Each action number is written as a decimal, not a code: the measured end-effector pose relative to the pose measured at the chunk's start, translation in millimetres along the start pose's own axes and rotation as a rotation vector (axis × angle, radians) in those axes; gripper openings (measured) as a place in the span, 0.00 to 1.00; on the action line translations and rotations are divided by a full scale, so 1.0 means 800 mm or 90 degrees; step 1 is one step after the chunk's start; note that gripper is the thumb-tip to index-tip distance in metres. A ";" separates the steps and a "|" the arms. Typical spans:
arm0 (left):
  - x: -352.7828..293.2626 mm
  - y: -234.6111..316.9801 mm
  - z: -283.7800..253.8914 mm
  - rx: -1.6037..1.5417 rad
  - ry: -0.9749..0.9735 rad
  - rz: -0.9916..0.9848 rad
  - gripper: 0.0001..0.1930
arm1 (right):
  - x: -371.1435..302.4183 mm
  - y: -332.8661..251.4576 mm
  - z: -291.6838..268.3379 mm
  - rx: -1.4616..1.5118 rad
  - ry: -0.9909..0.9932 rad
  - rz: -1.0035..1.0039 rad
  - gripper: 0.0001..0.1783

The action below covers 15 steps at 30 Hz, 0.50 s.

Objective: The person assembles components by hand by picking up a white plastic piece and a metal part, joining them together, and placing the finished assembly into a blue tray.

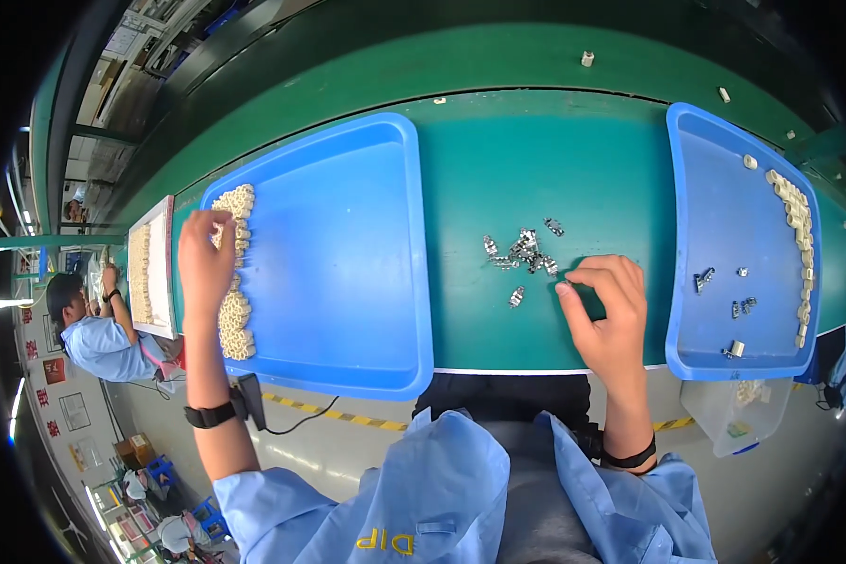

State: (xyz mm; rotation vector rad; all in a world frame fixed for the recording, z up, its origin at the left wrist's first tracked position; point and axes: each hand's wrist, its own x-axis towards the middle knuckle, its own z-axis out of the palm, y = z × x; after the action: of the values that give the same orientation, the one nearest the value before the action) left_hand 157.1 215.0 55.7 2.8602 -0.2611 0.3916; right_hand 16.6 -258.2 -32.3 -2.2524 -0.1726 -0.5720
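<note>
My left hand (205,268) is over the left blue tray (338,282), at the packed rows of small cream-coloured ring-like parts (236,324). Its fingers are curled with the thumb close to the forefinger; whatever lies between them is too small to make out. On the green table, a loose pile of small shiny metal clips (528,252) lies between the two trays. My right hand (613,315) is at the pile's right edge, thumb and forefinger brought together beside the clips. Whether a clip is between those fingertips I cannot tell.
At right, another blue tray (681,235) holds a column of cream parts (797,221) and a few metal clips (703,279). Beneath it hangs a clear plastic bin (738,414). A white tray (164,273) stands far left, near a co-worker (108,343). Stray cream pieces (587,58) lie along the back.
</note>
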 end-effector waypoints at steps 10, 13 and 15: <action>-0.039 -0.028 0.061 0.344 0.083 -0.118 0.12 | -0.007 -0.001 -0.005 0.086 -0.014 0.069 0.07; -0.033 -0.027 0.066 0.330 0.086 -0.132 0.12 | -0.006 0.001 -0.005 0.082 -0.006 0.050 0.08; -0.027 -0.029 0.065 0.321 0.089 -0.143 0.12 | -0.006 -0.001 -0.003 0.079 -0.003 0.048 0.09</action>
State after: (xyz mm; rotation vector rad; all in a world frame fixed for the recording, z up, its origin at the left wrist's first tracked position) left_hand 153.8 226.5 -4.3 3.2753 0.2179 0.6926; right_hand 11.0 -259.0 -32.5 -2.1306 -0.1215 -0.5031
